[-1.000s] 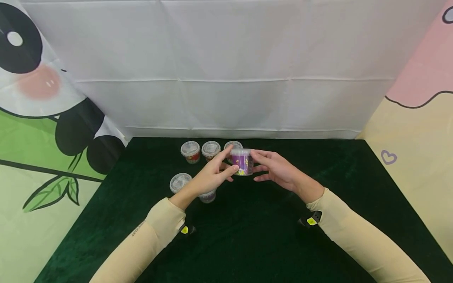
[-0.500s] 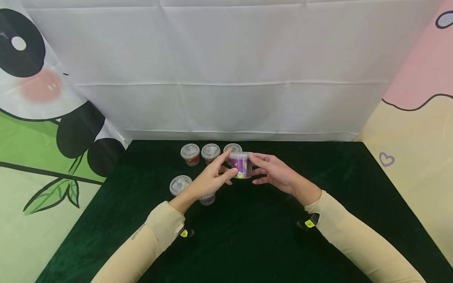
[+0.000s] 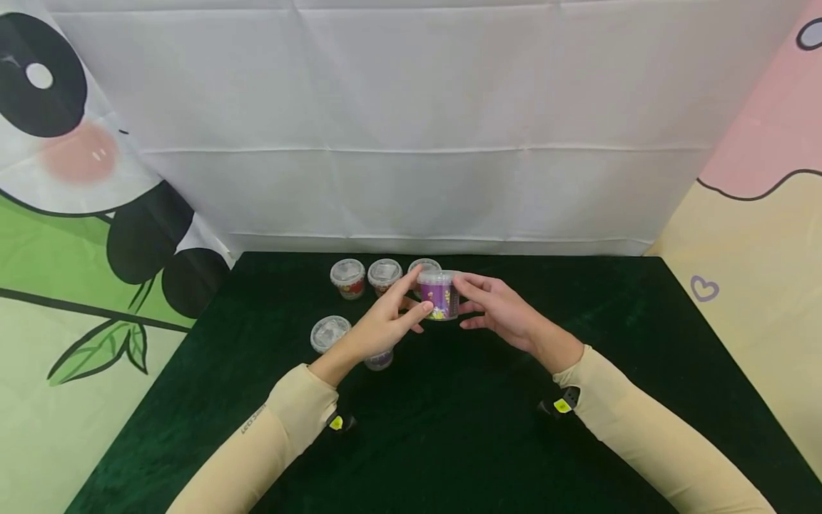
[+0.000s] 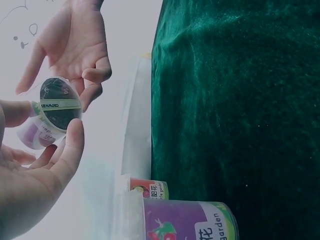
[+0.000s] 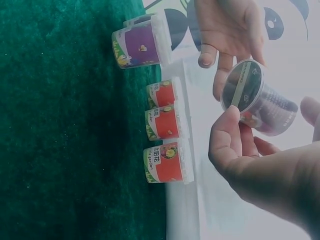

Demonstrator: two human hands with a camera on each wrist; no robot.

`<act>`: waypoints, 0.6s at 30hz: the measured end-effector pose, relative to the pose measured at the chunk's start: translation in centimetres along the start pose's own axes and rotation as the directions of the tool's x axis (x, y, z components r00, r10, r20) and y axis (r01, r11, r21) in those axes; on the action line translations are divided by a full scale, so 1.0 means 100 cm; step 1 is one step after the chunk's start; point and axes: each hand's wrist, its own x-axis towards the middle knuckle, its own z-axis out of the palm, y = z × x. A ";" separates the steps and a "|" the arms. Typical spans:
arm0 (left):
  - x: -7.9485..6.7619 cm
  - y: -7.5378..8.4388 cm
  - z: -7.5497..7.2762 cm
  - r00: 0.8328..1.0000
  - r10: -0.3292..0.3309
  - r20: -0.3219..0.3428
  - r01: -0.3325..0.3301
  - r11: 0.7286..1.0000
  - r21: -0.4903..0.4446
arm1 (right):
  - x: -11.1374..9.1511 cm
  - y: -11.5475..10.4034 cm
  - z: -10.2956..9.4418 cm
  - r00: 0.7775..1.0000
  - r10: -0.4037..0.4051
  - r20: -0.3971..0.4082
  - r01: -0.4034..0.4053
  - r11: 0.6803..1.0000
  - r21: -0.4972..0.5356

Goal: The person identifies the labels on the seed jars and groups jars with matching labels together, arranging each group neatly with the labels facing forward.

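A small lidded plastic cup [image 3: 440, 298] with a purple printed label is held up off the table between both hands. My left hand [image 3: 379, 325] grips its left side, the thumb on the near face and fingers behind. On the right side, my right hand [image 3: 504, 310] holds it near the rim, fingers bent around it. Both wrist views show the cup's dark round base [image 4: 60, 107], crossed by a pale strip with small lettering. In the right wrist view, the fingertips of my right hand [image 5: 235, 145] touch the edge of that base.
Behind the held cup stand three red-labelled lidded cups [image 3: 348, 280] in a row, the rightmost partly hidden. Nearer, two purple-labelled cups [image 3: 330, 333] stand partly behind my left forearm. Dark green cloth [image 3: 488, 428] covers the table, and a white curtain [image 3: 411, 193] hangs at its back.
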 end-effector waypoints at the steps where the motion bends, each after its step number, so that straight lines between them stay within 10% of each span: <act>1: 0.000 0.000 0.000 1.000 0.000 0.000 0.000 1.000 -0.005 | 0.000 0.000 0.000 1.000 0.001 0.002 -0.001 1.000 0.001; 18: 0.002 0.001 0.011 0.999 0.017 -0.040 -0.015 0.999 0.051 | 0.002 -0.001 0.002 0.998 -0.047 -0.044 0.045 0.998 -0.052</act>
